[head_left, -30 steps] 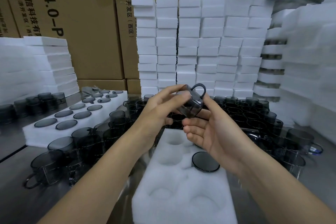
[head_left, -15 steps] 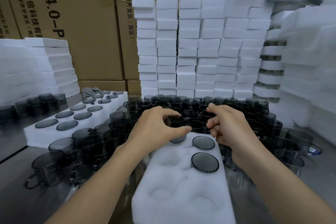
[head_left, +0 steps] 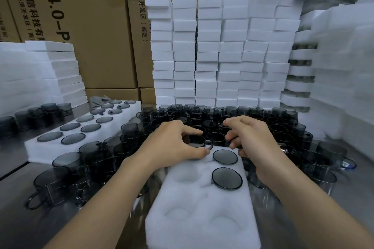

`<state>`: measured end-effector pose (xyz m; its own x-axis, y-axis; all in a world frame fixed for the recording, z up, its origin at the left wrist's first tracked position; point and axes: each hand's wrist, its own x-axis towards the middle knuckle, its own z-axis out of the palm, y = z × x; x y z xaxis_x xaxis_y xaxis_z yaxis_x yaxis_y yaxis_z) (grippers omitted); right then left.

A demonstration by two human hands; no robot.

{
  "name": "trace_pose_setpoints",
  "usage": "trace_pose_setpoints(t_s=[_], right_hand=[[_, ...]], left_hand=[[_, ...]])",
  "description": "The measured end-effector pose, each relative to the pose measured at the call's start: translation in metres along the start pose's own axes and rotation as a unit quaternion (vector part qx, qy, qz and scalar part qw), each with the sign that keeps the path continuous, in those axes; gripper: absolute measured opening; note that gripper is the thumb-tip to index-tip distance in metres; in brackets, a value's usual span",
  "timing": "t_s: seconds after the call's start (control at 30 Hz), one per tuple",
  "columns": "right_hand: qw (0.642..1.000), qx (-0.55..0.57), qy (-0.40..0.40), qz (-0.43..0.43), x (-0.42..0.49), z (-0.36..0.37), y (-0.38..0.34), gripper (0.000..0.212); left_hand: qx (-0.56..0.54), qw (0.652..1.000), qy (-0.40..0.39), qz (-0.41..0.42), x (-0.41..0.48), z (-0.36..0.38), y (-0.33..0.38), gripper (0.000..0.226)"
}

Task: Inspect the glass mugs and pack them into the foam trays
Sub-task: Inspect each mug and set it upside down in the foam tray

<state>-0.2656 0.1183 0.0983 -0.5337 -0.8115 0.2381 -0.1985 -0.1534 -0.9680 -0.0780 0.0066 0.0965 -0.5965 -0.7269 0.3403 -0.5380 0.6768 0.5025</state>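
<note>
A white foam tray (head_left: 202,214) lies in front of me with round pockets. Two smoky glass mugs sit bottom-up in its right column, one at the far end (head_left: 225,156) and one just nearer (head_left: 227,178). My left hand (head_left: 174,144) grips a third mug (head_left: 197,141) from above, low in the far left pocket, its handle pointing right. My right hand (head_left: 250,137) hovers over the loose mugs (head_left: 208,114) just beyond the tray's far right corner, fingers curled downward. Whether it holds one is hidden.
A filled foam tray (head_left: 46,148) lies at the left, with more loose mugs (head_left: 60,180) in front of it. Stacks of foam trays (head_left: 222,50) and cardboard boxes (head_left: 91,26) wall in the back. Packed foam stacks (head_left: 334,66) rise on the right.
A second ago both hands held one mug up in the air. My left hand has since lowered it into the far left pocket. My right hand let go and moved over the loose mugs.
</note>
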Motion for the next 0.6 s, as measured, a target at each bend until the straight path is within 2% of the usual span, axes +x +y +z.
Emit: trace_pose_setpoints(t_s=[0.2,0.3,0.37,0.6], right_hand=[[1.000,-0.001,-0.003,-0.002,0.000,0.000,0.001,0.014],[1.000,-0.004,-0.003,-0.003,0.001,-0.001,0.002,0.014],[1.000,-0.007,-0.001,-0.004,0.002,-0.002,0.002,0.014],[1.000,-0.016,0.002,-0.012,0.002,-0.002,0.002,0.015]], left_hand=[[0.020,0.999,-0.041,-0.017,-0.001,-0.003,0.000,0.083],[0.024,1.000,-0.006,-0.005,0.000,-0.005,0.002,0.091],[-0.013,1.000,0.004,-0.007,0.001,-0.010,0.001,0.086],[-0.032,0.999,-0.015,-0.010,0.003,-0.013,-0.008,0.055]])
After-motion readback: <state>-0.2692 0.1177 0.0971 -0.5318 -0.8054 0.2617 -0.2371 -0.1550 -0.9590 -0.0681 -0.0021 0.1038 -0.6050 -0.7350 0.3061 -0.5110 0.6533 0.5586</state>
